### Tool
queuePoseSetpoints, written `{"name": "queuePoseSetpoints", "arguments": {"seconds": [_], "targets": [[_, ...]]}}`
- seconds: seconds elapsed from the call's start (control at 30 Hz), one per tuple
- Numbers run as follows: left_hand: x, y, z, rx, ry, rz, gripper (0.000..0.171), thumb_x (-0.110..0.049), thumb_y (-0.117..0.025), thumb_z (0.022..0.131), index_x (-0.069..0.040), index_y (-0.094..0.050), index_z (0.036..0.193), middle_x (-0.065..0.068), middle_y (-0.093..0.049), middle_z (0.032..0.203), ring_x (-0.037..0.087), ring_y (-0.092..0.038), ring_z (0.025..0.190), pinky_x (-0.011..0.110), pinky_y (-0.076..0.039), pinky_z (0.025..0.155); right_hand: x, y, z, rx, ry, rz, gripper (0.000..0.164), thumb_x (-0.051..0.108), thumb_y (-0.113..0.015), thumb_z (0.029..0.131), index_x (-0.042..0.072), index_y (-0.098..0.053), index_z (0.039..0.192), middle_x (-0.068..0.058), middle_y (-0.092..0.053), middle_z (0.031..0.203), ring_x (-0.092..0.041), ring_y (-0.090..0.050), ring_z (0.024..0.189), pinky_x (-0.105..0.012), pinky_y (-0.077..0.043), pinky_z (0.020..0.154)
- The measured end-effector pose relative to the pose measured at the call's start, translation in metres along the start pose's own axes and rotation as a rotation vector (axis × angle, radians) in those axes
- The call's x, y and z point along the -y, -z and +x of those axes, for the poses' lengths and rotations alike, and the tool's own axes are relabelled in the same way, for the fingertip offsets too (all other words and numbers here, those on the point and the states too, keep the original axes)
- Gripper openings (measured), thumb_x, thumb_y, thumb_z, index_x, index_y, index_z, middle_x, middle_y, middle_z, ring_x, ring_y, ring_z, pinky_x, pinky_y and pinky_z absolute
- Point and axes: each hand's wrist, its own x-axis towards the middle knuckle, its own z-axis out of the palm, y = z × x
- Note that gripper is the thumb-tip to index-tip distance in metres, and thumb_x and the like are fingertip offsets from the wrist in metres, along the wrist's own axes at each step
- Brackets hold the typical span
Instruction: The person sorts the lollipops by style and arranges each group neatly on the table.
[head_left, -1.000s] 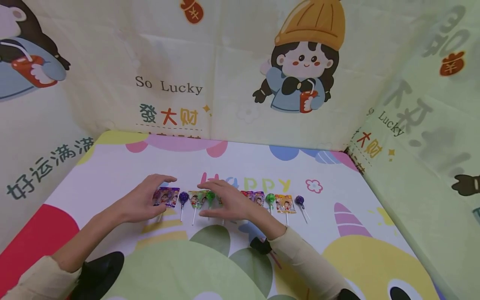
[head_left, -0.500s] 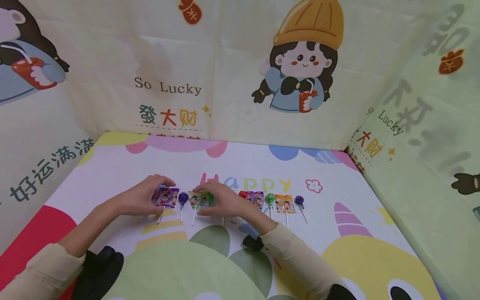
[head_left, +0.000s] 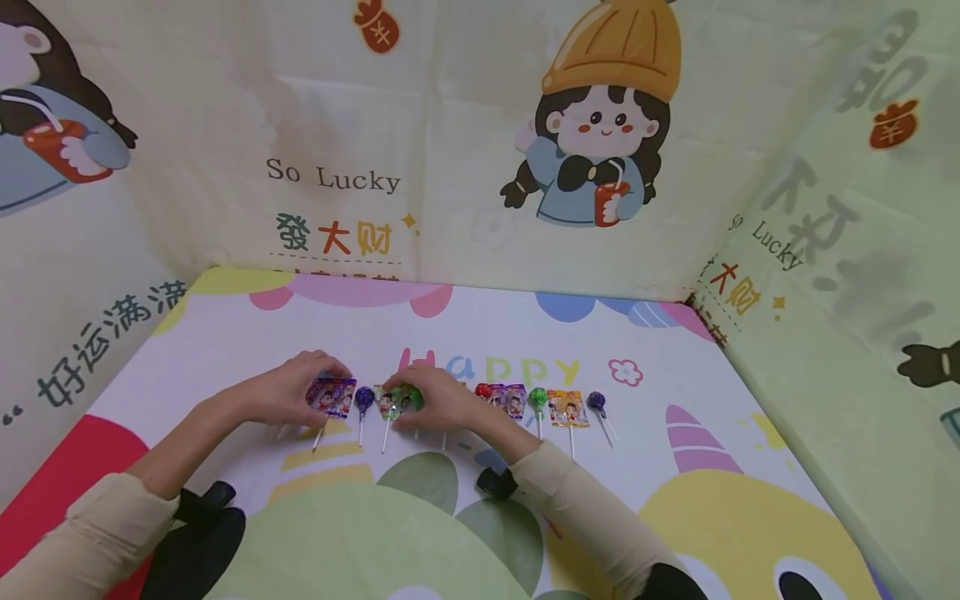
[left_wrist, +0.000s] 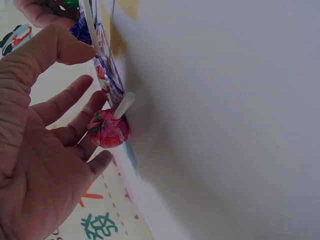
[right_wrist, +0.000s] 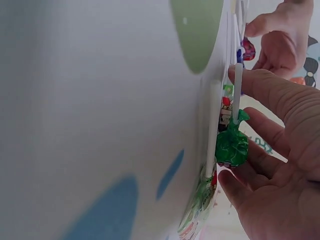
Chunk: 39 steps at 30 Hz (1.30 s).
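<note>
Lollipops [head_left: 537, 398] in row, L hand [head_left: 288, 397], R hand [head_left: 442, 402] cupped over, maybe touching

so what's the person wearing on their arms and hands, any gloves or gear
No gloves: the left hand and right hand are bare, with no rings showing. Both arms wear loose beige long sleeves, pushed further up on the left forearm. A black device sits under the left wrist and another black device under the right wrist, near each cuff. No cables or markings show.

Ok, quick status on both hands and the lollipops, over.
Left hand touching the red lollipop. Right hand touching the green lollipop. More lollipops lined up on the mat, nothing blocking.
</note>
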Motion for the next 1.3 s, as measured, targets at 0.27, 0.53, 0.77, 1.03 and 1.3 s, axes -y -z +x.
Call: {"name": "queuePoseSetpoints", "arguments": {"seconds": [0.27, 0.53, 0.77, 1.03, 1.3], "targets": [[0.002, 0.003, 0.0, 0.034, 0.009, 0.014, 0.069, -0.026, -0.089, 0.071, -0.005, -0.06, 0.131, 0.013, -0.055, 0.126, 0.034, -0.048, 0.116, 0.064, -0.043, 0.103, -0.001, 0.0, 0.005, 0.022, 0.012, -0.012, 0.049, 0.023, -0.082, 0.087, 0.012, -0.066, 0.132, -0.002, -0.066, 0.13, -0.015, -0.057, 0.12, -0.027, -0.044, 0.105], [0.005, 0.003, 0.003, 0.031, 0.013, 0.04, 0.066, -0.028, -0.09, 0.072, -0.005, -0.062, 0.127, 0.011, -0.056, 0.123, 0.032, -0.048, 0.113, 0.059, -0.045, 0.101, -0.001, 0.001, 0.004, 0.031, 0.018, 0.0, 0.048, 0.022, -0.082, 0.087, 0.01, -0.067, 0.132, -0.004, -0.066, 0.131, -0.017, -0.057, 0.121, -0.028, -0.044, 0.106], [0.002, 0.002, 0.011, 0.064, 0.006, 0.023, 0.061, -0.023, -0.089, 0.073, -0.005, -0.062, 0.124, 0.008, -0.058, 0.121, 0.031, -0.049, 0.114, 0.058, -0.044, 0.104, -0.003, -0.001, -0.002, 0.015, -0.049, 0.061, 0.046, 0.019, -0.082, 0.087, 0.014, -0.067, 0.131, -0.001, -0.065, 0.13, -0.012, -0.057, 0.116, -0.026, -0.046, 0.102], [-0.001, 0.004, 0.014, 0.08, 0.031, 0.032, 0.058, -0.02, -0.089, 0.072, -0.004, -0.062, 0.121, 0.008, -0.058, 0.118, 0.03, -0.049, 0.112, 0.057, -0.045, 0.104, -0.004, 0.0, -0.002, -0.001, -0.046, 0.091, 0.045, 0.02, -0.083, 0.087, 0.015, -0.068, 0.129, 0.001, -0.066, 0.13, -0.011, -0.056, 0.116, -0.027, -0.046, 0.103], [-0.002, 0.004, 0.014, 0.079, 0.064, 0.051, 0.062, -0.021, -0.09, 0.07, -0.005, -0.06, 0.122, 0.01, -0.056, 0.118, 0.031, -0.048, 0.111, 0.057, -0.046, 0.101, -0.001, 0.0, 0.0, 0.0, -0.062, 0.097, 0.044, 0.019, -0.083, 0.087, 0.015, -0.068, 0.128, 0.001, -0.067, 0.129, -0.011, -0.057, 0.117, -0.026, -0.046, 0.104]]}}
